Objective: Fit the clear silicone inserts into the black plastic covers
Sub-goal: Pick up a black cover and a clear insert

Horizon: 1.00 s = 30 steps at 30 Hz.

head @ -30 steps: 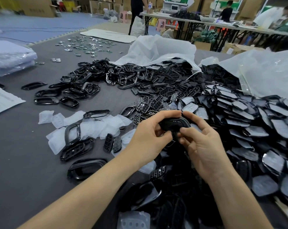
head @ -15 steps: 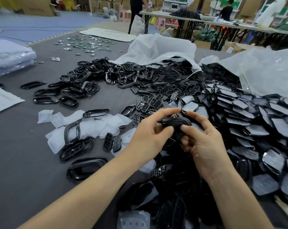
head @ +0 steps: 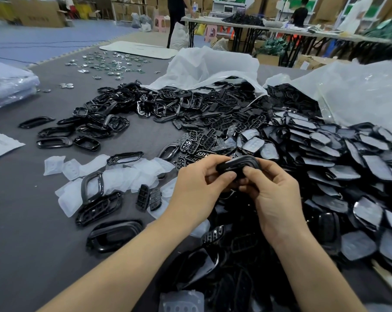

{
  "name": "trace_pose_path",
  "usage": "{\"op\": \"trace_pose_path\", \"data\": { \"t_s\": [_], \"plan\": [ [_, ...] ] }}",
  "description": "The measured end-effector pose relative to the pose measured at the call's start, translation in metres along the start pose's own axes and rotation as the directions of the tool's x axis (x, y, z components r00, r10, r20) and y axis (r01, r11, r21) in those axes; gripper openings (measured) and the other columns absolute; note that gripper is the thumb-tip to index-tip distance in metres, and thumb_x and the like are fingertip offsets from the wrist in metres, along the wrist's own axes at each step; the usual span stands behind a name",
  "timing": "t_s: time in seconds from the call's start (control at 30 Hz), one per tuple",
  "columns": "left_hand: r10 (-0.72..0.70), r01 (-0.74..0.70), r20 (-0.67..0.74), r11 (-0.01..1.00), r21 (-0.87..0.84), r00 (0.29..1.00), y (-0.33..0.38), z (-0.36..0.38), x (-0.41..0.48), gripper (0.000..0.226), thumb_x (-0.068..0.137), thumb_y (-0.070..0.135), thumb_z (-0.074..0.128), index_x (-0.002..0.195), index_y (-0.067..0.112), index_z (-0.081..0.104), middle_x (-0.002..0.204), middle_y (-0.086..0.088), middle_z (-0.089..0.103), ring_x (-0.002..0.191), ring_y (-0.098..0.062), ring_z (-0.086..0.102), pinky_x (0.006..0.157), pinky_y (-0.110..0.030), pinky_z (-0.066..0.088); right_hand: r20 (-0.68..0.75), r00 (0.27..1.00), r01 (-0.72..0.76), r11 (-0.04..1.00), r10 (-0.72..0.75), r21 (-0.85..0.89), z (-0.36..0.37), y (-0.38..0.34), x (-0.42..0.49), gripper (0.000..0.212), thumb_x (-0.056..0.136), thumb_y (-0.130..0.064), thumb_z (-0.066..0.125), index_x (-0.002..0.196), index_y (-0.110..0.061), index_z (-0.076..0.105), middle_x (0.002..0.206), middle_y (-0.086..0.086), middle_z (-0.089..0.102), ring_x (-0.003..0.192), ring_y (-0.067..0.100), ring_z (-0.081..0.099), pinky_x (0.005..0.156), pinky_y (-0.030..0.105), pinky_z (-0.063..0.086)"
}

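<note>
Two hands meet over the grey table (head: 21,221), and I'm seeing both of them on one black cover (head: 237,164). Left hand (head: 197,188) takes it from the left side, index finger curled over the top edge and thumb (head: 228,175) pressed flat on the near face. Right hand (head: 273,199) takes the other side, its thumb tip (head: 250,171) pushing down right beside the left thumb. The index finger hooks round the far right end, and the other fingers are folded in underneath. So both sets of fingers are closed snug round the piece, with no gap to speak of. The cover sits up off the table, just above the heaps, tilted toward me. Whether a clear insert is seated in it, I can't tell, because the thumbs hide the opening.

Loose clear silicone inserts (head: 132,174) lie scattered to the left of the left hand, with a few black frames (head: 92,185) lying among them. Off to the right, a big heap of covers (head: 325,154) lies overlapping, many with a pale insert facing up. Further back, glossy black rings (head: 105,122) spread across the table, and more black parts spill from a white plastic bag (head: 213,66).
</note>
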<state>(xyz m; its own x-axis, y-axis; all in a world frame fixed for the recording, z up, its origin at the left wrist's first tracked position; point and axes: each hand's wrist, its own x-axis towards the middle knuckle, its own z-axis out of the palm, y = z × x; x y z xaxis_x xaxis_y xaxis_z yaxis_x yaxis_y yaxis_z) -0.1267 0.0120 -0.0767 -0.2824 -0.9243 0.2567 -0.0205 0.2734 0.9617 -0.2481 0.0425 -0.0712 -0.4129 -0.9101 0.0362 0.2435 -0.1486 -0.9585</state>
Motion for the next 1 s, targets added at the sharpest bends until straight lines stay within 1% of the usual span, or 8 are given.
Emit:
{"op": "trace_pose_path", "data": {
  "t_s": [0.1,0.23,0.33,0.4,0.47,0.57,0.77,1.0],
  "plan": [
    [-0.005,0.005,-0.008,1.000,0.002,1.000,0.001,-0.001,0.000,0.018,0.087,0.004,0.066,0.095,0.019,0.067,0.079,0.001,0.073,0.071,-0.005,0.067,0.068,-0.017,0.053,-0.016,1.000,-0.015,1.000,0.015,-0.020,0.000,0.001,0.000,0.015,0.085,0.006,0.060,0.086,-0.008,0.065,0.063,-0.003,0.067,0.051,0.006,0.057,0.048,0.016,0.047],
    [-0.018,0.018,-0.010,1.000,0.002,1.000,0.000,-0.002,0.001,0.016,0.089,0.005,0.064,0.088,0.020,0.067,0.062,0.011,0.067,0.056,0.004,0.061,0.058,-0.009,0.045,-0.038,0.999,-0.022,0.997,0.019,-0.079,0.000,0.002,0.000,0.014,0.085,0.006,0.060,0.087,-0.008,0.064,0.061,-0.003,0.065,0.048,0.006,0.055,0.046,0.017,0.045],
    [-0.011,0.011,-0.003,0.998,0.056,1.000,0.000,-0.002,0.000,0.014,0.089,0.008,0.064,0.088,0.022,0.067,0.067,0.007,0.069,0.060,0.000,0.063,0.062,-0.012,0.047,-0.046,0.999,0.003,0.989,-0.010,-0.147,0.001,0.002,0.001,0.015,0.084,0.004,0.062,0.087,-0.011,0.062,0.060,-0.003,0.063,0.045,0.006,0.053,0.043,0.018,0.044],
    [-0.034,0.034,0.000,0.999,0.020,0.999,0.001,-0.001,0.001,0.015,0.090,0.007,0.063,0.088,0.021,0.066,0.070,0.002,0.071,0.061,-0.005,0.066,0.062,-0.016,0.050,-0.040,0.999,0.009,0.991,-0.015,-0.130,0.001,0.001,0.001,0.017,0.083,0.004,0.062,0.087,-0.012,0.062,0.060,-0.004,0.064,0.044,0.006,0.053,0.042,0.017,0.043],
    [-0.093,0.094,0.016,0.989,-0.117,0.996,0.003,-0.001,0.001,0.017,0.092,0.003,0.059,0.088,0.019,0.066,0.070,-0.001,0.071,0.060,-0.014,0.069,0.059,-0.023,0.056,-0.015,1.000,0.011,0.999,-0.011,-0.037,0.001,-0.001,0.001,0.017,0.084,0.005,0.062,0.088,-0.012,0.061,0.062,-0.003,0.065,0.046,0.006,0.054,0.045,0.017,0.044],
    [-0.137,0.137,0.019,0.965,-0.225,0.990,0.005,-0.002,0.003,0.014,0.093,0.003,0.056,0.091,0.013,0.065,0.067,-0.002,0.071,0.056,-0.016,0.069,0.058,-0.027,0.057,0.017,1.000,-0.025,0.991,0.023,0.130,0.001,-0.003,0.000,0.016,0.085,0.004,0.061,0.091,-0.011,0.061,0.064,-0.001,0.066,0.050,0.007,0.057,0.048,0.017,0.046],
    [-0.197,0.225,0.117,0.914,-0.336,0.973,0.009,-0.002,0.002,0.011,0.094,0.007,0.055,0.087,0.008,0.063,0.065,-0.001,0.071,0.054,-0.012,0.067,0.057,-0.022,0.055,-0.016,0.992,-0.116,0.957,0.124,0.267,0.001,-0.008,0.002,0.016,0.084,0.003,0.061,0.084,-0.013,0.061,0.060,-0.002,0.066,0.047,0.005,0.056,0.047,0.016,0.047],
    [-0.189,0.226,0.146,0.921,-0.316,0.971,0.008,-0.003,0.002,0.006,0.090,0.000,0.058,0.089,0.006,0.060,0.064,0.000,0.071,0.055,-0.010,0.067,0.057,-0.020,0.054,-0.012,0.996,-0.090,0.986,0.093,0.140,0.000,-0.008,0.001,0.016,0.086,-0.002,0.062,0.079,-0.016,0.060,0.054,-0.005,0.063,0.047,0.003,0.056,0.047,0.015,0.047]
  ]
}}
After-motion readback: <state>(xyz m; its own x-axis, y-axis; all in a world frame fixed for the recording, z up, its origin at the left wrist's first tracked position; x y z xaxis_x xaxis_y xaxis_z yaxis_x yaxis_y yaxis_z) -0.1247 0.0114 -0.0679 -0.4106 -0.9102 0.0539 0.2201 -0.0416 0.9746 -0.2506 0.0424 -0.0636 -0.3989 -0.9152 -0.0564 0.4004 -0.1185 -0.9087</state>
